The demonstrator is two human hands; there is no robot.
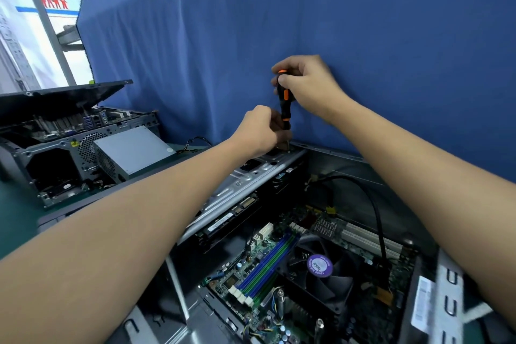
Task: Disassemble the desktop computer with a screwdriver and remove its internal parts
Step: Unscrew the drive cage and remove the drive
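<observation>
Nearest the camera, the desktop computer (pixel 335 165) lies open on its side on the desk (pixel 16 209). Its motherboard (pixel 251 268) is exposed, with the cooler fan (pixel 321 268) and memory slots (pixel 268 262) in place. A black cable (pixel 374 204) loops over the board toward the right.

Beyond the board, a grey metal drive bracket (pixel 245 179) runs along the left side of the case toward its far corner. Both forearms reach over the case to that far end.

The left hand (pixel 259 128) is curled at the lower shank of the screwdriver (pixel 285 103), apparently pinching it. The right hand (pixel 307 84) is clamped round the top of the orange-and-black handle. The tool stands close to upright, with its tip at the bracket's far end. The screw itself is too small to confirm.

Judgement: a bracket screw is being worked. The shank should stay square to the screw head, with firm downward pressure while turning. The left hand should steady the tip and be ready to catch the freed screw before it drops onto the board.

Far left stands a second computer (pixel 55 153), opened, with a power supply (pixel 134 148) resting against it. A blue cloth (pixel 279 8) hangs behind.
</observation>
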